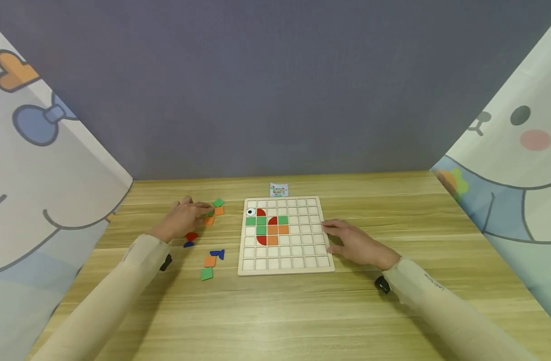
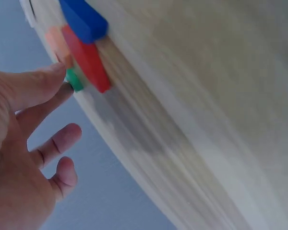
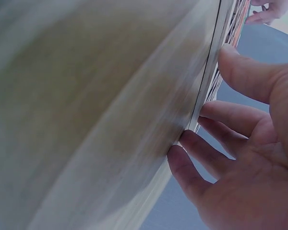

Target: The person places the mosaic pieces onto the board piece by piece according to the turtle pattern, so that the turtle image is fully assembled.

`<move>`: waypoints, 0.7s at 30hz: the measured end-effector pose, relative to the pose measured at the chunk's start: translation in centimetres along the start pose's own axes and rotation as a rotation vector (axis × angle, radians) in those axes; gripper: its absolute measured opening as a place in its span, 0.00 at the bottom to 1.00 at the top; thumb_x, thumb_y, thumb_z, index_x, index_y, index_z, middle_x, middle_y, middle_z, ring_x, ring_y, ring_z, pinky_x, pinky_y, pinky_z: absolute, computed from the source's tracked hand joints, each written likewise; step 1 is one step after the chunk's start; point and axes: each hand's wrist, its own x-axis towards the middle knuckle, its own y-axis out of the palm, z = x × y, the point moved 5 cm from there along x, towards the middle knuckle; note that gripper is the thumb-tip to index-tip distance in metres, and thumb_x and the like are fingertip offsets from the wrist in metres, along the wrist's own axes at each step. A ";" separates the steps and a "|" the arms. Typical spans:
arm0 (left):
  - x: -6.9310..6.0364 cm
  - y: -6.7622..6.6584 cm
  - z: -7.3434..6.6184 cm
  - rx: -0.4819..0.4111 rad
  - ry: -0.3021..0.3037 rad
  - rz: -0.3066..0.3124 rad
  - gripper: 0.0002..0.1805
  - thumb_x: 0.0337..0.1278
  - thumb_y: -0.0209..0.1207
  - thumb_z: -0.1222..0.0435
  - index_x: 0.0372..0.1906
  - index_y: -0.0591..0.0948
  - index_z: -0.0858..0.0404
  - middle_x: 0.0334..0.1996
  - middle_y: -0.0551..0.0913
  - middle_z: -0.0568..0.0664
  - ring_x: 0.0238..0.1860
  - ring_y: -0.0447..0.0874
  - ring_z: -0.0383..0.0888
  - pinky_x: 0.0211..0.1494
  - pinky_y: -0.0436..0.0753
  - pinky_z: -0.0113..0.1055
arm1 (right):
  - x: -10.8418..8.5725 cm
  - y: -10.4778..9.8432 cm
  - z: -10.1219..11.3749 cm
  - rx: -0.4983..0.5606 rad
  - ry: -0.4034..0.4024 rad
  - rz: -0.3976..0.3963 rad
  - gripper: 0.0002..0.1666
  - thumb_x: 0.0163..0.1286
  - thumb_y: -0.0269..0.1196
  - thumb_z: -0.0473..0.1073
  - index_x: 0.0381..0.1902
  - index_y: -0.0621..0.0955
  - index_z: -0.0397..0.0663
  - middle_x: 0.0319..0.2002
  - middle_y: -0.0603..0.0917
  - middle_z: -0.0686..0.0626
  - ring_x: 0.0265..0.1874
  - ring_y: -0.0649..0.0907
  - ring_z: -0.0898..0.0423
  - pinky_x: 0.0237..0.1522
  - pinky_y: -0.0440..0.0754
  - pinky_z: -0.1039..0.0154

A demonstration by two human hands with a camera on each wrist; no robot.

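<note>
A pale wooden grid board (image 1: 301,271) lies on the table, with red, green and orange pieces and an eye piece (image 1: 251,212) in its upper-left cells. My left hand (image 1: 182,220) is left of the board among loose pieces. Its thumb and index finger pinch a green tile (image 2: 75,80), which they partly hide. Close by are a red piece (image 2: 86,57) and a blue piece (image 2: 85,21). At the board's right edge, my right hand (image 1: 354,242) rests thumb and fingertips against the rim, fingers spread and fairly straight.
Nearer the front left lie blue pieces (image 1: 217,253), an orange square (image 1: 209,261) and a green square (image 1: 206,273). Behind the board is a small picture card (image 1: 279,190). A grey panel (image 1: 280,100) stands at the table's back, with cartoon-printed cloths at both sides.
</note>
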 end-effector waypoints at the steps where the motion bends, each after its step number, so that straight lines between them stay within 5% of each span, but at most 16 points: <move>1: 0.1 0.0 0.1 -0.007 0.001 0.013 0.24 0.53 0.65 0.68 0.59 0.78 0.61 0.59 0.75 0.56 0.34 0.63 0.49 0.36 0.60 0.49 | 0.0 0.0 0.0 -0.002 -0.002 0.000 0.37 0.66 0.63 0.45 0.67 0.66 0.33 0.69 0.61 0.41 0.66 0.62 0.40 0.60 0.63 0.44; 9: 0.2 -0.4 0.5 -0.024 0.017 0.001 0.19 0.47 0.70 0.67 0.48 0.85 0.60 0.50 0.80 0.58 0.34 0.63 0.49 0.33 0.57 0.42 | 0.1 0.0 0.1 -0.020 -0.002 -0.007 0.37 0.65 0.64 0.45 0.66 0.66 0.32 0.68 0.62 0.41 0.65 0.63 0.40 0.60 0.63 0.44; 21: 1.0 -0.5 0.4 0.002 0.034 -0.017 0.14 0.40 0.73 0.71 0.38 0.88 0.60 0.36 0.86 0.49 0.31 0.69 0.45 0.33 0.74 0.37 | 0.0 -0.1 0.2 -0.007 0.004 -0.009 0.36 0.66 0.64 0.45 0.66 0.66 0.32 0.68 0.62 0.41 0.65 0.63 0.40 0.61 0.62 0.44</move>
